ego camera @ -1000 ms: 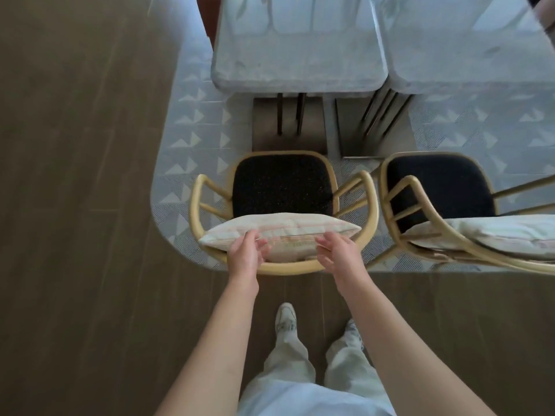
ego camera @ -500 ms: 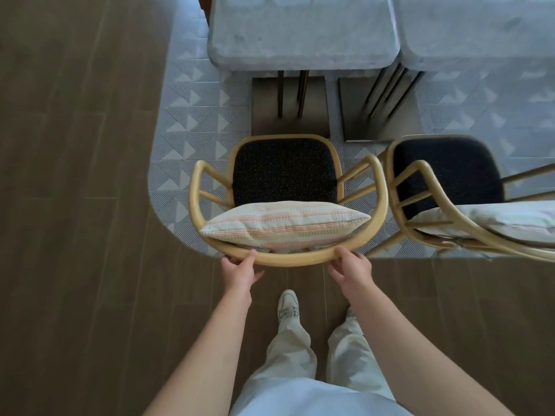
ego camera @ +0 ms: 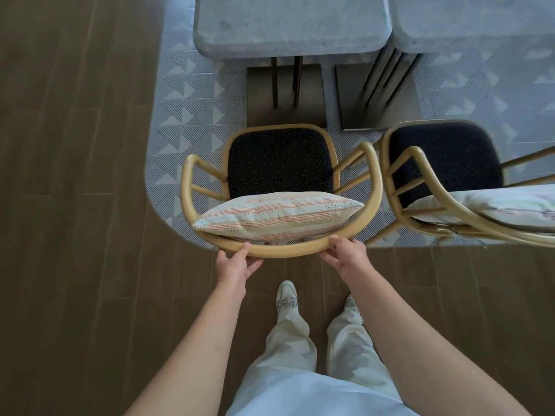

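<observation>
A wooden chair (ego camera: 372, 181) with a curved yellow back rail and a dark speckled seat stands right in front of me, facing the table. A striped cushion (ego camera: 279, 216) leans upright against the inside of its back rail. My left hand (ego camera: 235, 264) grips the back rail left of centre, thumb on top and fingers underneath. My right hand (ego camera: 345, 255) grips the same rail right of centre.
A grey marble table (ego camera: 288, 22) on dark metal legs stands beyond the chair, on a patterned grey rug (ego camera: 192, 121). A second chair (ego camera: 399, 175) with its own cushion (ego camera: 486, 205) stands close on the right. Brown wooden floor spreads to the left and around my feet.
My hands have left the cushion and dropped to the chair's back rail, which they now grip. The chair and table now sit lower in the frame.
</observation>
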Motion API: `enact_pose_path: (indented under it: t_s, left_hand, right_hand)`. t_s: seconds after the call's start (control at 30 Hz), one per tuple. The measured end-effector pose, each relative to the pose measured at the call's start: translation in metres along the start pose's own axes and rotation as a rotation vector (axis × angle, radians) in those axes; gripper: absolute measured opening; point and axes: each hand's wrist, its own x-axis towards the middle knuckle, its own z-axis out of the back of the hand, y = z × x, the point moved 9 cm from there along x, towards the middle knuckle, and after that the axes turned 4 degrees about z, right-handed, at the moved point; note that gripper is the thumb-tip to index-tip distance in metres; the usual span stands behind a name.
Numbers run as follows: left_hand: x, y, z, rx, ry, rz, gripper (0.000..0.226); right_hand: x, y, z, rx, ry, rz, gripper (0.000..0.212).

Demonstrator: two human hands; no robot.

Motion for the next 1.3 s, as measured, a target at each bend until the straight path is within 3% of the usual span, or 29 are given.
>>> enact_pose_path:
  t_s: [0.4, 0.7, 1.13, 1.3]
  left_hand:
    - [-0.004, 0.007, -0.007, 0.056, 0.020, -0.016, 0.056]
    - [-0.008, 0.003, -0.012, 0.241, 0.024, -0.026, 0.034]
    - [-0.014, 0.007, -0.011, 0.057, 0.055, 0.009, 0.060]
    - [-0.015, 0.007, -0.013, 0.066, 0.041, 0.001, 0.060]
  right_hand:
    - [0.000, -0.004, 0.016, 0.010, 0.011, -0.019, 0.031]
    - [-0.008, 0.003, 0.014, -0.005, -0.011, 0.021, 0.027]
    - [-0.005, 0.004, 0.032, 0.000, -0.106, 0.073, 0.036]
    - [-0.006, 0.004, 0.034, -0.006, -0.136, 0.099, 0.036]
